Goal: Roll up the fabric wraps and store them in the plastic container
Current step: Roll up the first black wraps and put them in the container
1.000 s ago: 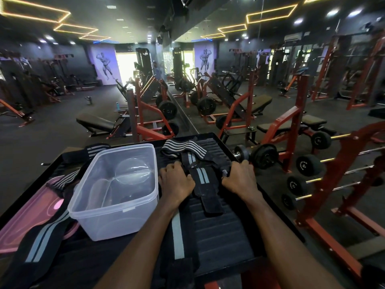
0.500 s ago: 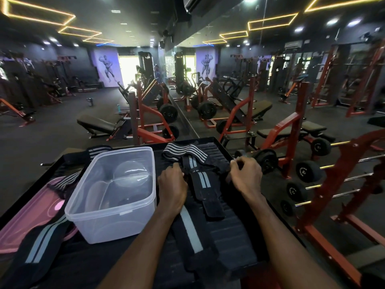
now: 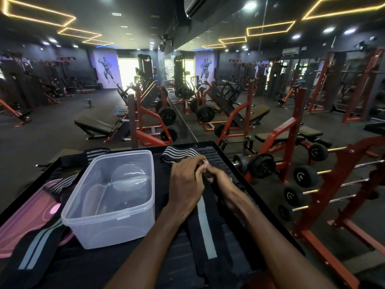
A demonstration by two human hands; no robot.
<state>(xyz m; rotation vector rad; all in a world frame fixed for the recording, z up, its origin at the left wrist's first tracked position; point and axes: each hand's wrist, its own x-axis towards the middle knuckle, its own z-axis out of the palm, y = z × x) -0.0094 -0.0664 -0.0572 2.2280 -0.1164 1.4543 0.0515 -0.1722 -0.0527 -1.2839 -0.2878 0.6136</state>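
Toward the far right of the counter (image 3: pixel 233 161), my left hand (image 3: pixel 185 184) and right hand (image 3: pixel 220 180) meet with their fingertips touching, both pinched shut on the far end of a black wrap with one grey stripe (image 3: pixel 205 224). That wrap trails from my hands back to the near edge, lying between my forearms. Just beyond my knuckles, near the far edge, sits a striped wrap (image 3: pixel 179 153). Left of my hands stands the clear plastic container (image 3: pixel 112 222), open, with no wrap in it. Another wrap (image 3: pixel 35 245) drapes over a pink lid (image 3: pixel 20 217) at the left edge.
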